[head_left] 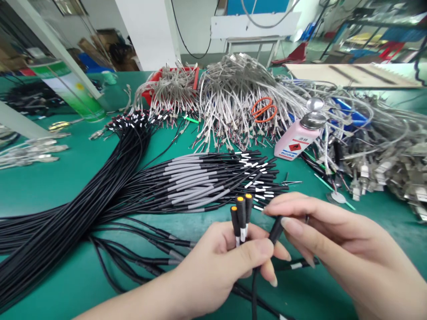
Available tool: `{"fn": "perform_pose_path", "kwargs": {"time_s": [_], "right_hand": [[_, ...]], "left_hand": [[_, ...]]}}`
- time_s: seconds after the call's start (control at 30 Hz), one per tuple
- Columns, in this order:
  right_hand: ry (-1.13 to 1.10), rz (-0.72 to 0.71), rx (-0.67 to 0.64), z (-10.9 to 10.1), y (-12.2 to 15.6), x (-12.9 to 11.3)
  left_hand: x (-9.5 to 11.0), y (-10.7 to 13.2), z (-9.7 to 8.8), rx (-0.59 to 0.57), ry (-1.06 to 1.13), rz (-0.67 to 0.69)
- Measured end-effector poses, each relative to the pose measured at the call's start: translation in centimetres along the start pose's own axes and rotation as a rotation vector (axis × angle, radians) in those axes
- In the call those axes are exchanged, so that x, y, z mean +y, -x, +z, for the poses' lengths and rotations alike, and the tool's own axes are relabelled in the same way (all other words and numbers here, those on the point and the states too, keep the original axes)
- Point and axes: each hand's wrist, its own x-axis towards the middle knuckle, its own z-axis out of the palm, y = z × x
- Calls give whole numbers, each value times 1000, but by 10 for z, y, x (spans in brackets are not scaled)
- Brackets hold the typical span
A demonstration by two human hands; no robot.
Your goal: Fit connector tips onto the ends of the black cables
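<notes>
Three black cable connectors (240, 213) with orange tips stand up out of my left hand (233, 262), which is closed around them. Between its thumb and fingers the same hand also pinches another black cable connector (275, 230), whose cable runs down toward the bottom edge. My right hand (330, 240) has its thumb and fingertips closed on the upper end of that connector; its end face is hidden by the fingers. Just beyond the hands lies a bundle of black cables (196, 182) with grey ribbed sleeves and white labels. Loose black cables (140, 249) pass under my left forearm.
A pink bottle (293, 141) with a metal top stands behind my right hand. Grey cables (230, 98) with connectors are heaped along the back, with orange-handled scissors (264, 110) on them and a red bin (196, 80) beside. Thick black cables (83, 209) cross the green table's left side.
</notes>
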Motion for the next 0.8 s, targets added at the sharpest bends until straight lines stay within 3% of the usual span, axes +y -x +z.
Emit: {"fn": "perform_pose_path", "kwargs": {"time_s": [0.1, 0.23, 0.4, 0.5, 0.57, 0.7, 0.8], "right_hand": [[-37, 24, -22, 0, -2, 0], [106, 27, 36, 0, -3, 0], [211, -5, 76, -1, -1, 4], [232, -96, 156, 1, 4, 3], [277, -143, 275, 6, 8, 0], [260, -55, 491, 17, 11, -6], [267, -65, 446, 21, 10, -7]], "left_hand": [[0, -1, 1, 26, 37, 24], [3, -3, 4, 71, 210, 15], [5, -2, 6, 97, 245, 34], [5, -1, 5, 154, 247, 47], [4, -1, 4, 203, 236, 50], [4, 0, 4, 235, 205, 55], [4, 0, 5, 232, 223, 62]]}}
